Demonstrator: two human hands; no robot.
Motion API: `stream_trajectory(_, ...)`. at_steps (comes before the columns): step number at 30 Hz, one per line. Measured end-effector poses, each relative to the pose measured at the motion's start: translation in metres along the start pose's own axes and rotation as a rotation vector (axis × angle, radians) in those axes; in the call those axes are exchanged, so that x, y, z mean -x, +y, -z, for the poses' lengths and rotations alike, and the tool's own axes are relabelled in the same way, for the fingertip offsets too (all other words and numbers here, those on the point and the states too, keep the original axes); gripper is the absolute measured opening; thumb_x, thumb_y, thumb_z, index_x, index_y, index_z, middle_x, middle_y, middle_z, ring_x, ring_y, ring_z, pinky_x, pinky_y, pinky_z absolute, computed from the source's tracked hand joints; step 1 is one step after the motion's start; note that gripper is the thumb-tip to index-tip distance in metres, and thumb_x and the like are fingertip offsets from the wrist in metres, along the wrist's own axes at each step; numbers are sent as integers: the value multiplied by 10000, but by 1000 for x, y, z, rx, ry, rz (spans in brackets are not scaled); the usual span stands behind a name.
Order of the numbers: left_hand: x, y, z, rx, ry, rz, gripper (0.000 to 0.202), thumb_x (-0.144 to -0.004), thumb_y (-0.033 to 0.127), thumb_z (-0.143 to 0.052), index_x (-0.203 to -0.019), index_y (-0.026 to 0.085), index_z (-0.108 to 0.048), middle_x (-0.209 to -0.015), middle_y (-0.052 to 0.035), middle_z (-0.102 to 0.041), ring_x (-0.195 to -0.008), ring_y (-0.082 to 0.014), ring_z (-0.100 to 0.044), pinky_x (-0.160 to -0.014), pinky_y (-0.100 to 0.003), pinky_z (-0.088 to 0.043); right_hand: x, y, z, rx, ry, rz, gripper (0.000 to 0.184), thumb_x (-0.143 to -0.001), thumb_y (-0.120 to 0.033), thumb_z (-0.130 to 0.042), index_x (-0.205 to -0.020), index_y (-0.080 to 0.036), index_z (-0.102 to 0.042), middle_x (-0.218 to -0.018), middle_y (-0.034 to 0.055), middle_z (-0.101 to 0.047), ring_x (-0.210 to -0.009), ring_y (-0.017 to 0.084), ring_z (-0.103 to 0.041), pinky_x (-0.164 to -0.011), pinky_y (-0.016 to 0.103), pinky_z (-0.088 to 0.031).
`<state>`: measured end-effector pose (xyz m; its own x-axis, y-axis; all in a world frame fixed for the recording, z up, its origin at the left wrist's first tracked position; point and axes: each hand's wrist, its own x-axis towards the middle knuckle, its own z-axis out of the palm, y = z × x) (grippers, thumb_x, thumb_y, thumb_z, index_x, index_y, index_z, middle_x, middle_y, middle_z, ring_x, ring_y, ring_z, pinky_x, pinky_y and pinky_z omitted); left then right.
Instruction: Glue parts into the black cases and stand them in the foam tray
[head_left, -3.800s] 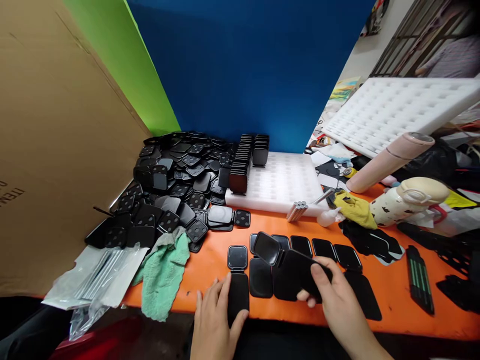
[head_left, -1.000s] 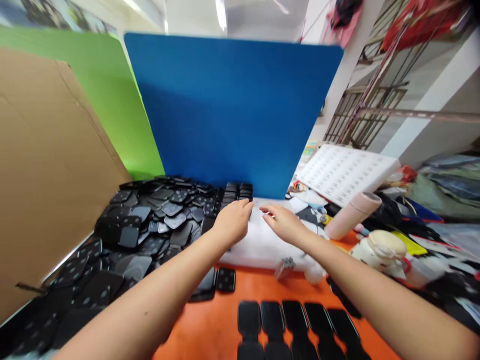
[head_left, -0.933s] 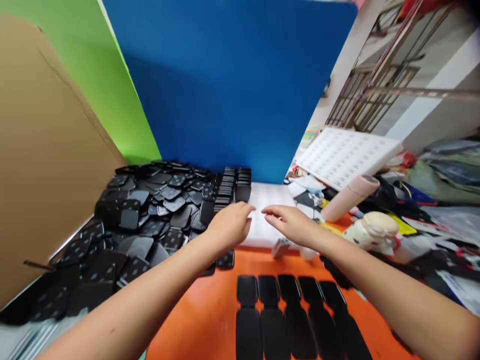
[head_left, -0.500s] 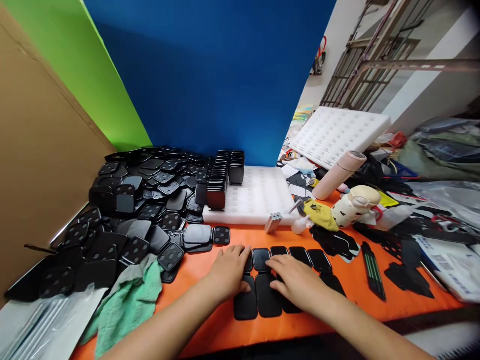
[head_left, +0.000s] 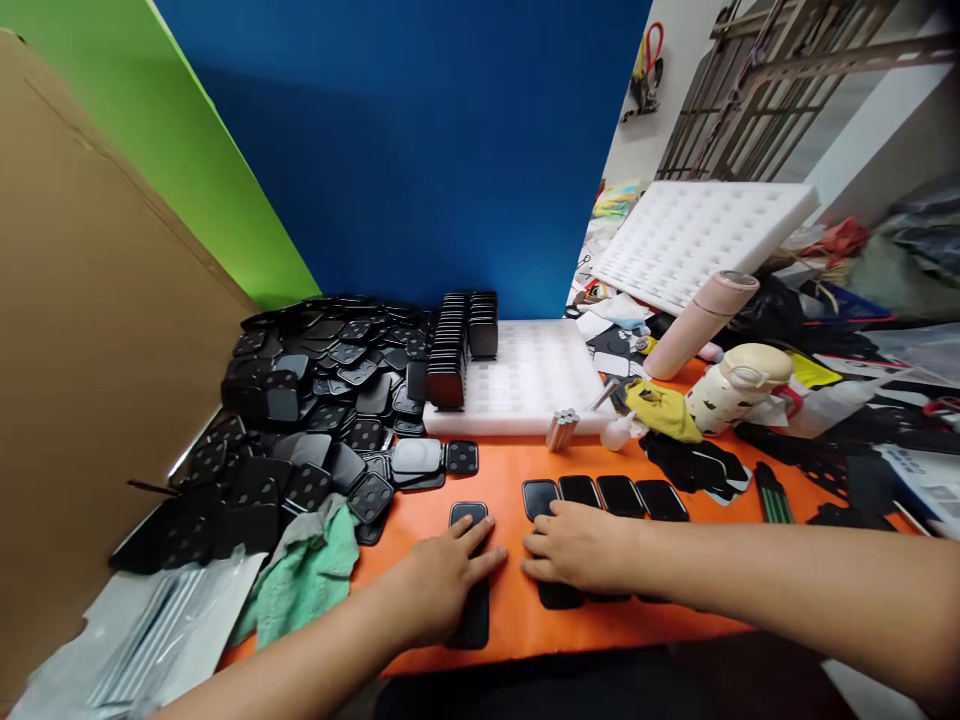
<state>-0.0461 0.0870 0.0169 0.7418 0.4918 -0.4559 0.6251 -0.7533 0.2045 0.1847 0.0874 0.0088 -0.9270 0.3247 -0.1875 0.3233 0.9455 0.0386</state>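
Rounded black plates lie flat in two rows on the orange tabletop [head_left: 420, 640]. My left hand [head_left: 439, 580] rests with spread fingers over two of them, a far plate [head_left: 468, 512] and a near plate [head_left: 474, 615], which its fingers and palm partly cover. My right hand [head_left: 577, 548] lies palm down with extended fingers across the other group, over the far-row plate [head_left: 540, 497] and the near-row plate [head_left: 559, 596]. More plates, such as the rightmost one [head_left: 661, 499], continue beyond it; my forearm hides part of the near row. A strip of orange separates the two groups.
A large heap of black dotted plates [head_left: 307, 415] fills the left side. Behind stands a slotted white foam block [head_left: 525, 385] with a row of upright plates [head_left: 447, 355]. A green cloth [head_left: 315, 560], metal tubes [head_left: 561, 430], a pink bottle [head_left: 701, 325] and a yellow cloth [head_left: 660, 410] lie around.
The leftmost two plates under my left hand have moved left, opening a gap in the rows. My right hand remains over the other plates. The camera view has shifted.
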Motion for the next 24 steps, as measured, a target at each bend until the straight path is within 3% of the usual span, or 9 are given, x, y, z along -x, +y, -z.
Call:
stream_trajectory(3, 8, -7, -3, -90, 3, -8, 617, -804, 100, -487, -1363, 320, -350, -1487, -87, -243, -1286, -329, -347, -792, -426, -522, -3, 4, 2, 18, 34, 108, 181, -795, -238, -618, -975, -246, -607, -826, 24, -619, -686, 172, -505, -522, 310, -262)
stream_trajectory(5, 11, -14, -6, -108, 42, -37, 558, -838, 109, -450, -1344, 329, -366, -1472, -81, -285, -1264, -310, -381, -783, -413, -524, -4, 8, 4, 32, 63, 155, 143, -787, -233, -628, -930, -244, -623, -792, 21, -611, -677, 171, -498, -514, 315, -261)
stream_trajectory(7, 15, -19, -7, -116, 86, -31, 471, -855, 143, -454, -1296, 307, -425, -1456, -100, -311, -1236, -305, -415, -810, -415, -507, -4, 10, 8, 48, 41, 165, 37, -772, -223, -644, -808, -231, -643, -746, 23, -606, -669, 174, -499, -505, 317, -264)
stream_trajectory(9, 18, -21, -5, -139, 144, -32, 359, -857, 184, -478, -1208, 257, -512, -1440, -124, -331, -1234, -309, -413, -888, -438, -454, -5, 11, 16, 43, -14, 152, 66, -751, -210, -661, -692, -226, -636, -701, 20, -605, -646, 174, -506, -483, 312, -259)
stream_trajectory(13, 22, -26, 2, -223, 230, -208, 278, -806, 230, -558, -1077, 179, -589, -1340, -134, -464, -1265, -303, -361, -1042, -465, -273, -8, 23, 53, -156, 61, 35, 84, -814, -197, -582, -775, -235, -646, -703, 5, -627, -626, 148, -544, -482, 280, -313)
stream_trajectory(16, 26, -34, 9, -244, 229, -268, 234, -749, 193, -599, -983, 181, -604, -1072, -103, -636, -1118, -269, -502, -1002, -416, -325, -11, 59, 92, -544, 298, -219, 187, -887, -253, -468, -876, -220, -652, -814, 17, -662, -735, 132, -599, -611, 236, -415)
stream_trajectory(19, 29, -46, 14, -216, 200, -148, 101, -746, 146, -568, -820, 198, -614, -774, -51, -672, -797, -237, -619, -784, -368, -450, -16, 118, 115, -816, 555, -526, 215, -861, -291, -472, -985, -217, -631, -840, 14, -670, -752, 154, -604, -654, 254, -444)
stream_trajectory(22, 32, -56, 24, -54, 250, 23, 138, -767, 121, -529, -771, 214, -632, -721, -18, -677, -674, -207, -634, -622, -298, -451, -27, 179, 110, -861, 740, -791, 147, -790, -295, -541, -829, -173, -613, -673, -2, -613, -648, 155, -566, -618, 266, -437)
stream_trajectory(24, 33, -59, 37, 147, 340, 72, 172, -807, 141, -507, -819, 235, -651, -770, 6, -694, -706, -185, -645, -619, -261, -448, -40, 209, 97, -894, 756, -823, 135, -785, -283, -528, -803, -163, -586, -655, -1, -592, -623, 148, -563, -605, 264, -443)
